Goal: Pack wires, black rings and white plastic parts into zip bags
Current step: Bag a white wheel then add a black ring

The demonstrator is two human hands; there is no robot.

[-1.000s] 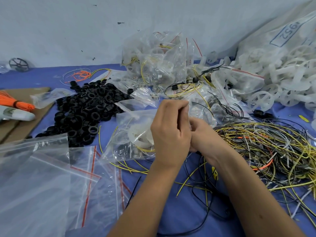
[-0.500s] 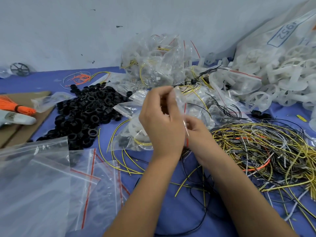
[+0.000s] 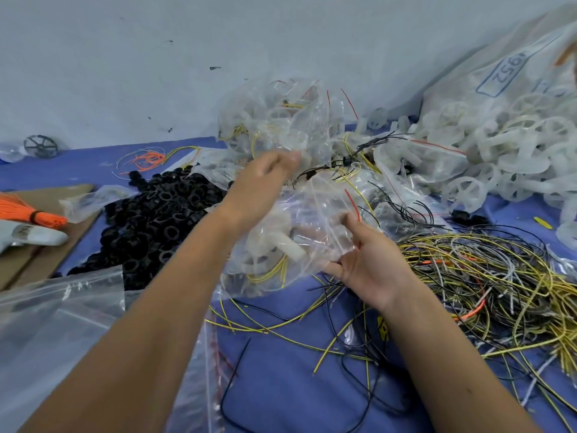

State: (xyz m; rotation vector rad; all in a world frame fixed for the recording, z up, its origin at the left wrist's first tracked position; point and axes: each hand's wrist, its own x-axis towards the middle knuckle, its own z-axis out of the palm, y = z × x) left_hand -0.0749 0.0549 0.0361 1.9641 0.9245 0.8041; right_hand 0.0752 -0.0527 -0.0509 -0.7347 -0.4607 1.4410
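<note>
Head view: clear zip bag (image 3: pixel 309 232) with white part, yellow wire.

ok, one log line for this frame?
left hand: open, reaching to packed pile | right hand: under filled zip bag | bag: white part, yellow wire inside

even cool light, soft shadows, glare on plastic, motion-blurred left hand (image 3: pixel 265 179), wide-angle edge bending

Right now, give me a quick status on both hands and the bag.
Left hand open, reaching toward the bag pile. Right hand under the filled zip bag. Loose wires beside it.
</note>
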